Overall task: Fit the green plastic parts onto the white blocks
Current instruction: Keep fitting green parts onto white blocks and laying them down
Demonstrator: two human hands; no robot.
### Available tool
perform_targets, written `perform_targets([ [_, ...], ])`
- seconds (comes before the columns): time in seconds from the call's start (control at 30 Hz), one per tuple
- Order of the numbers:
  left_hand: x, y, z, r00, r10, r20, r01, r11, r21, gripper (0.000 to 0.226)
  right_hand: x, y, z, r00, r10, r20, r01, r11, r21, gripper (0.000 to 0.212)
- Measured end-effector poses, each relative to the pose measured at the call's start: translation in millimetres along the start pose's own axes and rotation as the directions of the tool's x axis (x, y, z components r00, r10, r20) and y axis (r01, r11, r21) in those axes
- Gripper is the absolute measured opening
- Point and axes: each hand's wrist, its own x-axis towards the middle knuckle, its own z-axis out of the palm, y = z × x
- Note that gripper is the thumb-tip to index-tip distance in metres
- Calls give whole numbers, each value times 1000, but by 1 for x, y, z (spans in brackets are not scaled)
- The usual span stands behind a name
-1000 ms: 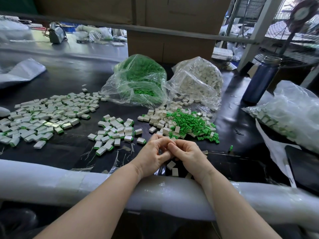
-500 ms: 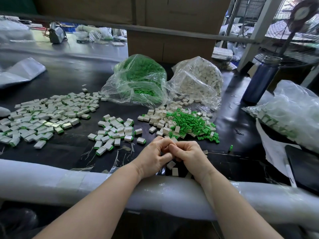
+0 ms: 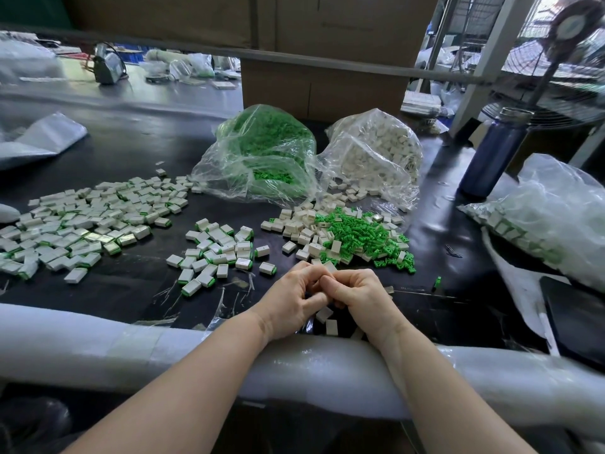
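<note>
While two see-through bags sit at the back of the black table, the left bag is full of green parts and the right bag is full of white blocks. Far right, a third bag holds blocks with green on them.

Finished white blocks with green ends lie spread out on the left, with a smaller bunch nearer the middle. Loose green parts sit in a pile – plain white blocks touch its left side.

Near the table's padded white edge, the left hand and right hand meet, fingers curled tight together. What they pinch is hidden. Two white blocks lie under them.

A blue bottle stands at the right – cardboard boxes behind.
</note>
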Motion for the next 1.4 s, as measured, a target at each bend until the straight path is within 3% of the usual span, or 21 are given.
perform_targets([
  [0.37,-1,1,-1,1000,16,-11,-16,999,-50,28,-2,-2,0,1000,11,5,-11,1000,-2,26],
  [0.87,-1,0,0,1000,6,22,-6,1000,-17,17,-2,-3,0,999,15,-31,-15,1000,1,22],
  [1.0,-1,-1,-1,1000,9,21,-8,1000,-1,27,-2,-3,0,999,20,-31,-19,1000,13,21],
  [1.4,-1,1,0,1000,3,10,-3,1000,28,27,-1,-2,0,999,39,-38,-38,999,22,20],
])
